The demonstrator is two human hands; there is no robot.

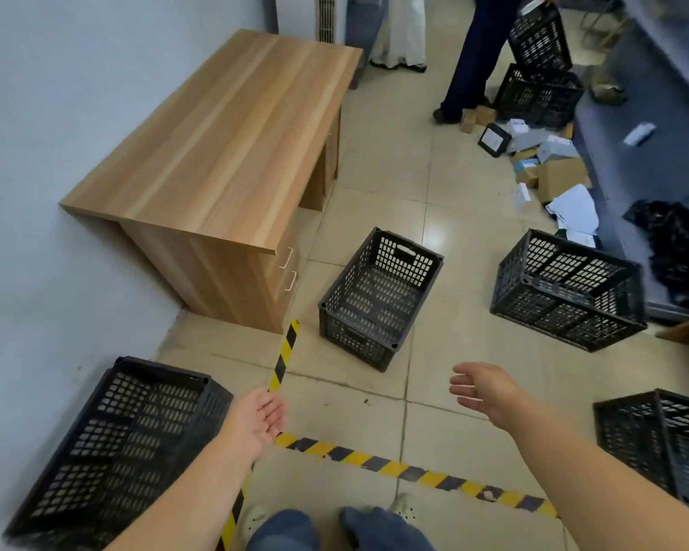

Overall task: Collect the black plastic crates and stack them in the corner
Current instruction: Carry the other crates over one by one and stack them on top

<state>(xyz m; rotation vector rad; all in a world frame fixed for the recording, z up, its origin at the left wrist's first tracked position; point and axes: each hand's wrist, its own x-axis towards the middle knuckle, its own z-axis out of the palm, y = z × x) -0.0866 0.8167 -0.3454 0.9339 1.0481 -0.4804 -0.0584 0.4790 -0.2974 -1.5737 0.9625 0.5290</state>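
Left hand (261,417) and right hand (482,389) spread wide, empty. Black perforated plastic crate (112,451) at 8 o'clock by wall; another (378,298) at 12, upright beside wooden desk (223,141); right-edge crate (669,447) cut off; far person partly hidden

A black crate (669,447) at the right edge was cut off by the frame, as was the second person (474,53) at the top, visible only from the waist down. A dark heap (677,256) on the grey shelf was too blurred to identify. The scattered parcels (549,169) bore unreadable labels.
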